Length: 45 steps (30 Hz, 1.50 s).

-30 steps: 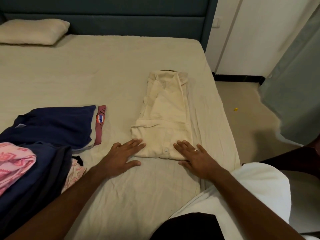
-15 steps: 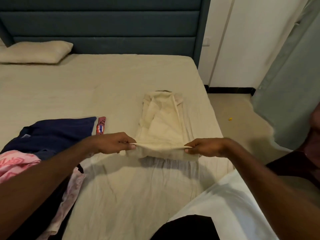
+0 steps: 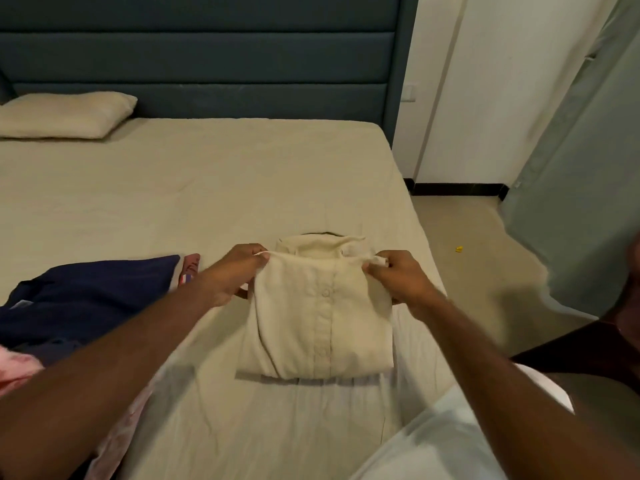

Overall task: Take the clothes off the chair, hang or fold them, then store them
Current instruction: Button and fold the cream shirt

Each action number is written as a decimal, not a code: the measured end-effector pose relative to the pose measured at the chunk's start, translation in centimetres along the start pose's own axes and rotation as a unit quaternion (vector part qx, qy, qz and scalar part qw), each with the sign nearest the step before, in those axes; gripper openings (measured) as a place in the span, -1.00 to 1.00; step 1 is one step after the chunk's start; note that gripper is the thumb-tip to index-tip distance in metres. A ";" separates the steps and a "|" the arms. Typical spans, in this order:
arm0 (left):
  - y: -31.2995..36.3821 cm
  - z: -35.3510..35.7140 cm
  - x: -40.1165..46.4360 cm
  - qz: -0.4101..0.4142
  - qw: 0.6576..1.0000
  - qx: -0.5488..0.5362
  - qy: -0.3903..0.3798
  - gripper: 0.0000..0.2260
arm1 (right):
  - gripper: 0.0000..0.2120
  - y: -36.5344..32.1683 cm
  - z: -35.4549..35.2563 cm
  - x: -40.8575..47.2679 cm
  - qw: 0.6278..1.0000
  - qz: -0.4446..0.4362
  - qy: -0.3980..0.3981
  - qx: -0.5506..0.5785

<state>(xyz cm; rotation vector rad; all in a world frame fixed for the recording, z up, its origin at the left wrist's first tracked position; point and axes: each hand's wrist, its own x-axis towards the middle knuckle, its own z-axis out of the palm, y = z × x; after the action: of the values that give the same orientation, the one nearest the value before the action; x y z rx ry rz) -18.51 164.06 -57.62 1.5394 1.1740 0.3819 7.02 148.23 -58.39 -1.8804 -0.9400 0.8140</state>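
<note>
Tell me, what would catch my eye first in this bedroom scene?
Two hands stand out at the centre: the left hand and right hand each pinch a far corner of a cream shirt, doubled over on the bed. To the left lies a navy garment with pink cloth at the edge. A pillow rests far left by the dark headboard.
</note>
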 end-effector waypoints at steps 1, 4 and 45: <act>-0.4 1.6 0.9 0.023 0.996 -0.004 0.085 -0.80 | -0.80 0.3 1.2 0.7 0.997 -0.019 0.079 0.006; -1.5 5.0 3.3 0.128 0.950 0.113 0.261 -0.81 | -0.80 1.1 3.8 2.7 0.974 -0.061 0.215 -0.030; 6.1 -1.1 14.5 0.206 0.978 -0.028 0.021 -0.66 | -0.80 -5.1 -2.3 9.8 0.960 -0.190 0.049 0.199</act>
<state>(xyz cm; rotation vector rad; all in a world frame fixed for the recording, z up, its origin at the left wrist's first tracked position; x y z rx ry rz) -9.91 177.22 -56.75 1.7310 0.8603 0.7184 12.40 157.36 -54.55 -1.3267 -0.9540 0.6138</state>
